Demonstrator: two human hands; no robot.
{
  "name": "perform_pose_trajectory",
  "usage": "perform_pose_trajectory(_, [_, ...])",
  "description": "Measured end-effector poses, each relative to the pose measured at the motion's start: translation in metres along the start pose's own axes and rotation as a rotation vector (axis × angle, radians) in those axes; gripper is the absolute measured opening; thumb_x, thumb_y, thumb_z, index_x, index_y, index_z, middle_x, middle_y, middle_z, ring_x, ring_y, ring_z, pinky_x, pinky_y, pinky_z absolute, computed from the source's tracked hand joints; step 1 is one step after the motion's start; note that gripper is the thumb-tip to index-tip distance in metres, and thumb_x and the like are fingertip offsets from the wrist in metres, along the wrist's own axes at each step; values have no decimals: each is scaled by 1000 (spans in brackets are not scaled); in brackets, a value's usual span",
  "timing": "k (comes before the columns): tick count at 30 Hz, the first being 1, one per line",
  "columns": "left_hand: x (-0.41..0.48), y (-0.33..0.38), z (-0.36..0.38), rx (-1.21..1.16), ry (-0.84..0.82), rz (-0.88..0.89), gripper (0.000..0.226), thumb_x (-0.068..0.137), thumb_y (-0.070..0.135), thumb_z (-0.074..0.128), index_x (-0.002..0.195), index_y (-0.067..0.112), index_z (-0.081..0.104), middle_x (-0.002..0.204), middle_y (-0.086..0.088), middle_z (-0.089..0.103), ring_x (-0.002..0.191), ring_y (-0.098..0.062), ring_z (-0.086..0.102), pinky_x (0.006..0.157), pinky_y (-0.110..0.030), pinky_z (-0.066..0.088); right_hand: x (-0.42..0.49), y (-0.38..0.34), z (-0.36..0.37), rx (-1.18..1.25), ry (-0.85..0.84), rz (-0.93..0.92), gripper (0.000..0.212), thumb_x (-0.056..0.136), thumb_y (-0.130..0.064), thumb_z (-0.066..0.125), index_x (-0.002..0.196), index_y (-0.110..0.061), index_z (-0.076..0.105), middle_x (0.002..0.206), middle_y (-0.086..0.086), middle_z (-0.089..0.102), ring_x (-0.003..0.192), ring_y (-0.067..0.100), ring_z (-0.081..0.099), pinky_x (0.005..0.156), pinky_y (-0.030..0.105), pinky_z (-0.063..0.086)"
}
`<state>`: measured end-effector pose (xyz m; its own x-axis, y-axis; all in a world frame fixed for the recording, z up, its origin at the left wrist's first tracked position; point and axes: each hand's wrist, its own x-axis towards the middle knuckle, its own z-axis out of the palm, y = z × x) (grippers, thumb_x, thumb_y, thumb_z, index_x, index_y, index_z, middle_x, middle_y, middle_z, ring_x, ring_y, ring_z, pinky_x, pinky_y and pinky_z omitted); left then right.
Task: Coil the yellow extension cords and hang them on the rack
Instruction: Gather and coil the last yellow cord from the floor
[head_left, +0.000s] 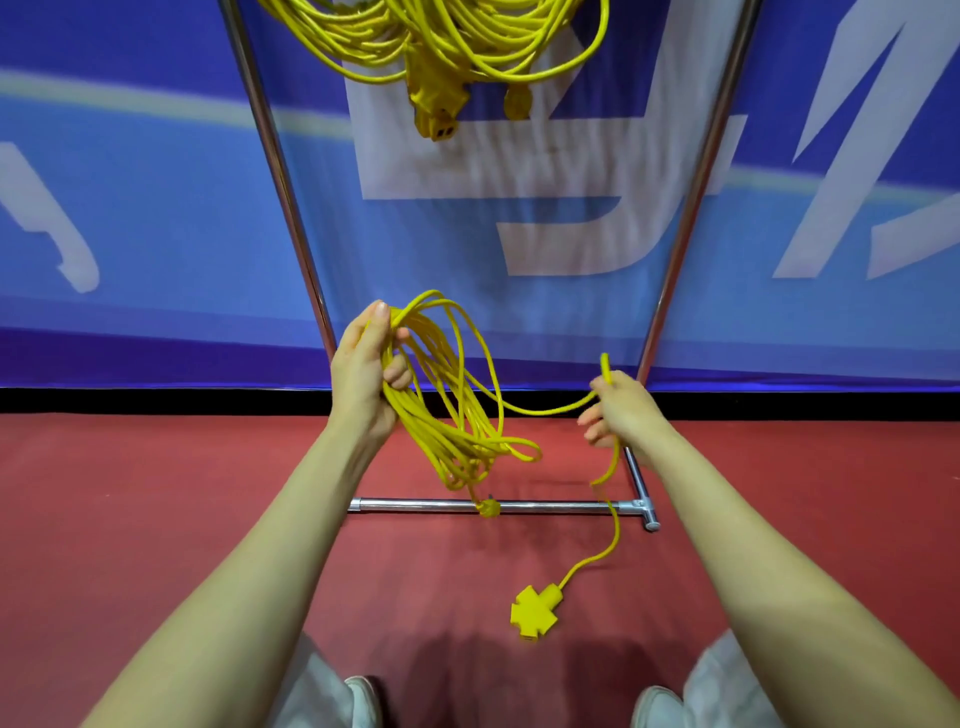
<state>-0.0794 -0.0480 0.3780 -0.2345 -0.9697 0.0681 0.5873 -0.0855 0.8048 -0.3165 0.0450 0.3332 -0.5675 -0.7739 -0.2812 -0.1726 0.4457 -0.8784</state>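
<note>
My left hand (363, 371) grips the top of a coil of yellow extension cord (452, 410), whose loops hang down toward the floor with a plug (488, 508) dangling at the bottom. My right hand (621, 410) pinches the cord's free stretch; from it the cord drops to a yellow multi-outlet socket (535, 613) lying on the red floor. Between both hands a slack length of cord sags. Other coiled yellow cords (441, 36) hang from the chrome rack (270, 140) at the top, sockets dangling below them.
The rack's two chrome uprights slant down to a base bar (545, 505) on the red floor, just beyond the coil. A blue banner (130, 208) stands behind the rack. My shoes (657, 706) show at the bottom edge.
</note>
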Motion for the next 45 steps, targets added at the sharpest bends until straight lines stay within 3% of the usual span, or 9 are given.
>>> perform_pose_trajectory(2, [3, 0, 0, -70, 30, 6, 20, 101, 22, 47, 82, 16, 49, 66, 1, 53, 32, -2, 30, 31, -13, 24, 1, 7, 1, -386, 53, -103, 22, 94, -18, 37, 106, -6, 51, 85, 16, 67, 62, 30, 62, 65, 36, 54])
perform_pose_trajectory(6, [8, -5, -3, -104, 101, 38, 19, 100, 25, 48, 84, 15, 50, 71, -1, 52, 34, -3, 31, 33, -15, 26, -4, 13, 1, -637, 3, -204, 18, 98, -31, 33, 103, -21, 47, 74, 9, 66, 52, 27, 61, 76, 39, 55])
perform_pose_trajectory(10, [15, -11, -7, -175, 188, 47, 20, 100, 27, 50, 85, 14, 49, 68, -2, 53, 35, -3, 33, 33, -15, 27, -5, 12, 1, -884, -41, -241, 30, 93, -16, 39, 108, -16, 64, 111, 11, 66, 101, 35, 62, 90, 41, 49])
perform_pose_trajectory(17, [22, -24, -15, -133, 333, 76, 16, 98, 29, 53, 94, 14, 47, 68, -3, 53, 36, -5, 36, 35, -16, 29, -19, -4, -4, -848, -200, -435, 16, 85, -22, 49, 76, -27, 62, 75, -6, 58, 80, 21, 58, 74, 31, 48])
perform_pose_trajectory(25, [22, -33, -16, -20, 413, 89, 55, 95, 28, 59, 136, -2, 39, 74, -5, 55, 40, -7, 39, 39, -19, 32, -54, -26, 2, -665, -416, -794, 23, 78, -10, 56, 91, -19, 73, 73, -9, 49, 68, 7, 48, 70, 24, 42])
perform_pose_trajectory(32, [19, -45, -9, 80, 235, -28, 26, 98, 27, 53, 79, 11, 48, 67, -4, 51, 37, -5, 35, 36, -16, 29, -65, -38, 21, -548, -478, -1031, 23, 90, -7, 56, 105, -17, 69, 95, -2, 61, 88, 6, 55, 83, 21, 43])
perform_pose_trajectory(37, [4, -52, 11, 102, 66, -208, 26, 98, 30, 52, 85, 8, 50, 62, -2, 52, 38, -5, 35, 35, -15, 29, -66, -40, 27, -520, -340, -978, 23, 86, -29, 67, 103, -20, 54, 90, -13, 64, 87, 15, 62, 81, 40, 49])
perform_pose_trajectory(42, [-6, -53, 22, 175, -55, -277, 30, 99, 36, 49, 86, 8, 50, 65, 0, 53, 38, -4, 35, 35, -16, 29, -62, -41, 27, -802, -10, -764, 57, 66, -71, 65, 84, -22, 43, 67, -8, 54, 73, 22, 55, 65, 34, 38])
perform_pose_trajectory(45, [-12, -53, 23, 223, -122, -278, 34, 98, 39, 49, 89, 7, 49, 60, 2, 52, 38, -5, 35, 35, -17, 30, -60, -39, 26, -693, -167, -657, 51, 68, -62, 72, 83, -22, 44, 63, -10, 48, 66, 11, 49, 64, 33, 37])
